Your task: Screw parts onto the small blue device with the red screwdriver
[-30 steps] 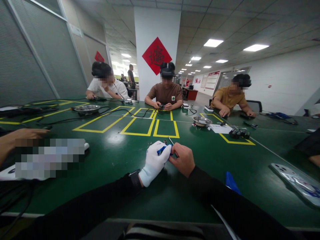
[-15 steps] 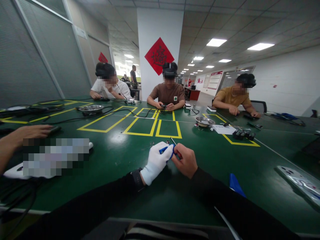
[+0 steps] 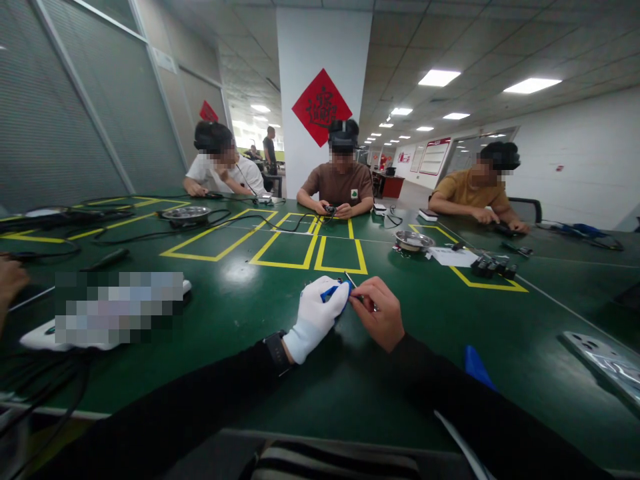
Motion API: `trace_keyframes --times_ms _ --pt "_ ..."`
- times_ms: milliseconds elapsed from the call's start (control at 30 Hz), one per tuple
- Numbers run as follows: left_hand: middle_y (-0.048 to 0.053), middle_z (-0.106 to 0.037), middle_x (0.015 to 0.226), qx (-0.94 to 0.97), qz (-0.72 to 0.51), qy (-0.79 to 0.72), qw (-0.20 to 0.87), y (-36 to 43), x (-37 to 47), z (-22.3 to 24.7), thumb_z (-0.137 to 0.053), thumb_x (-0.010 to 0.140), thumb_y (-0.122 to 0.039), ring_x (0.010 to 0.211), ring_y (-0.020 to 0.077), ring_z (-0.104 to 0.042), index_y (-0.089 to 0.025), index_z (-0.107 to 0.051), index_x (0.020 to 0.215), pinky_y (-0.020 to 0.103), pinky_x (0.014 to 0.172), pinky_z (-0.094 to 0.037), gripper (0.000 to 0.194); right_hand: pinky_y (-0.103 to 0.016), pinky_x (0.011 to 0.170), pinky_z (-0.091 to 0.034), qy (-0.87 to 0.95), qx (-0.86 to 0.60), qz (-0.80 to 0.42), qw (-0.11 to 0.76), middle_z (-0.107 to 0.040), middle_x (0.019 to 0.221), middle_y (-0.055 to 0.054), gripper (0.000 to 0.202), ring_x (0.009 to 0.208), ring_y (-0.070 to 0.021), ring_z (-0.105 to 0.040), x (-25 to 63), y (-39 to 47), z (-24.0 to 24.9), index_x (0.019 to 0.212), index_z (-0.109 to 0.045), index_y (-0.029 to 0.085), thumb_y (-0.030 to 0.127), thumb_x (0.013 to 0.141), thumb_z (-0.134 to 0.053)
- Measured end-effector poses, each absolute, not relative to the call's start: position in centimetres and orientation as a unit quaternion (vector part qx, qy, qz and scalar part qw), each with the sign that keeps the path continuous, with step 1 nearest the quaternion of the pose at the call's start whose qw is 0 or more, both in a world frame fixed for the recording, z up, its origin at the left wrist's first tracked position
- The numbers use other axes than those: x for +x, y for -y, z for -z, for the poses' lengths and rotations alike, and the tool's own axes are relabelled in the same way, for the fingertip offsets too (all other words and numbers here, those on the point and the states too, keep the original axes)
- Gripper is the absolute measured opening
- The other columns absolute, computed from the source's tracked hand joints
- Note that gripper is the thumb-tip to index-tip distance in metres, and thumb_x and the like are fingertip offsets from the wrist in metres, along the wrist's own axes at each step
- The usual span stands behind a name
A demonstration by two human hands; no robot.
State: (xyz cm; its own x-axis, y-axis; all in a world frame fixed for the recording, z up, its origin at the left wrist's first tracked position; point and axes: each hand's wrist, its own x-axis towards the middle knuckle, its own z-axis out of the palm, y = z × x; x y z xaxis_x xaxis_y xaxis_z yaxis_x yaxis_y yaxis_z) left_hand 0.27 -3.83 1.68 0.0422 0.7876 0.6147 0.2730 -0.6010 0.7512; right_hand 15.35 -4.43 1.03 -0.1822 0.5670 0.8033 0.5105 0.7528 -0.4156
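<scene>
My left hand, in a white glove with blue on the palm side, is closed with thumb and fingers pressed together over the green table. What it pinches is too small to name. My right hand is bare and closed, its fingertips meeting the left ones. A thin metal rod rises between the two hands; its lower end is hidden. Small dark bits behind the left glove are hard to make out.
Three people with headsets sit across the table. Metal bowls stand left and right, with black clips and white paper at right. A phone, a blue object and cables lie nearer. Part of another person's hand shows at left.
My right fingers have shifted slightly and spread a little at the back. The other person's hand at far left has drawn away from the dark handle. The view has shifted a little.
</scene>
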Motion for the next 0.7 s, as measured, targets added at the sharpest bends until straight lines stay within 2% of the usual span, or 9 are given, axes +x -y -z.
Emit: trace_keyframes --times_ms 100,200,300,367,433,500,700 --pt "0.001 -0.059 0.069 0.686 -0.568 -0.390 0.233 4.0 0.3 -1.8 -0.051 0.086 -0.036 0.066 0.0123 -0.055 -0.015 -0.060 0.067 0.023 0.062 -0.044 0.030 -0.028 0.061 -0.042 0.765 -0.346 -0.032 0.542 -0.053 0.079 -0.002 0.002 0.061 -0.0123 -0.047 15.3 4.5 -1.1 0.083 -0.060 0.020 0.020 0.083 -0.058" --pt "0.003 -0.062 0.077 0.703 -0.567 -0.377 0.206 4.5 0.2 -2.2 -0.048 0.089 -0.033 0.074 0.0142 -0.059 -0.015 -0.063 0.073 0.025 0.071 -0.047 0.029 -0.029 0.061 -0.042 0.738 -0.352 -0.071 0.572 -0.051 0.078 -0.001 0.002 0.063 -0.0133 -0.048 15.1 4.3 -1.2 0.085 -0.055 0.020 0.022 0.084 -0.056" --pt "0.008 -0.064 0.104 0.694 -0.599 -0.363 0.165 4.6 -0.3 -2.8 -0.042 0.091 -0.027 0.098 0.0178 -0.060 -0.017 -0.062 0.106 0.030 0.091 -0.046 0.027 -0.027 0.056 -0.041 0.695 -0.374 -0.128 0.601 -0.050 0.081 -0.001 0.005 0.059 -0.0112 -0.047 15.3 3.9 -1.2 0.090 -0.049 0.020 0.024 0.087 -0.050" --pt "0.011 -0.056 0.126 0.691 -0.616 -0.354 0.131 4.2 -0.8 -3.0 -0.041 0.091 -0.024 0.116 0.0201 -0.052 -0.018 -0.048 0.128 0.035 0.103 -0.039 0.038 -0.026 0.058 -0.041 0.689 -0.392 -0.132 0.595 -0.051 0.082 -0.001 0.006 0.061 -0.0117 -0.048 15.6 3.4 -1.1 0.092 -0.048 0.020 0.025 0.088 -0.048" --pt "0.012 -0.044 0.139 0.711 -0.605 -0.345 0.098 3.4 -1.5 -3.0 -0.044 0.089 -0.024 0.128 0.0225 -0.043 -0.018 -0.035 0.138 0.040 0.109 -0.033 0.050 -0.028 0.063 -0.042 0.702 -0.414 -0.118 0.567 -0.052 0.081 -0.001 0.007 0.067 -0.0134 -0.050 16.0 2.9 -1.1 0.092 -0.050 0.020 0.025 0.088 -0.048" --pt "0.012 -0.036 0.145 0.751 -0.563 -0.336 0.080 2.3 -2.0 -2.7 -0.050 0.085 -0.027 0.134 0.0247 -0.034 -0.019 -0.029 0.142 0.043 0.112 -0.028 0.061 -0.029 0.067 -0.043 0.726 -0.431 -0.110 0.525 -0.054 0.081 -0.002 0.005 0.071 -0.0149 -0.052 16.4 2.4 -1.0 0.090 -0.051 0.019 0.023 0.088 -0.048" --pt "0.012 -0.025 0.151 0.808 -0.422 -0.400 0.097 0.3 -1.7 -0.1 -0.066 0.070 -0.027 0.140 0.0300 -0.019 -0.019 -0.021 0.145 0.046 0.115 -0.021 0.089 -0.029 0.067 -0.043 0.792 -0.430 -0.104 0.420 -0.057 0.081 -0.001 0.001 0.072 -0.0155 -0.054 16.8 2.0 -0.9 0.086 -0.054 0.019 0.019 0.085 -0.053"
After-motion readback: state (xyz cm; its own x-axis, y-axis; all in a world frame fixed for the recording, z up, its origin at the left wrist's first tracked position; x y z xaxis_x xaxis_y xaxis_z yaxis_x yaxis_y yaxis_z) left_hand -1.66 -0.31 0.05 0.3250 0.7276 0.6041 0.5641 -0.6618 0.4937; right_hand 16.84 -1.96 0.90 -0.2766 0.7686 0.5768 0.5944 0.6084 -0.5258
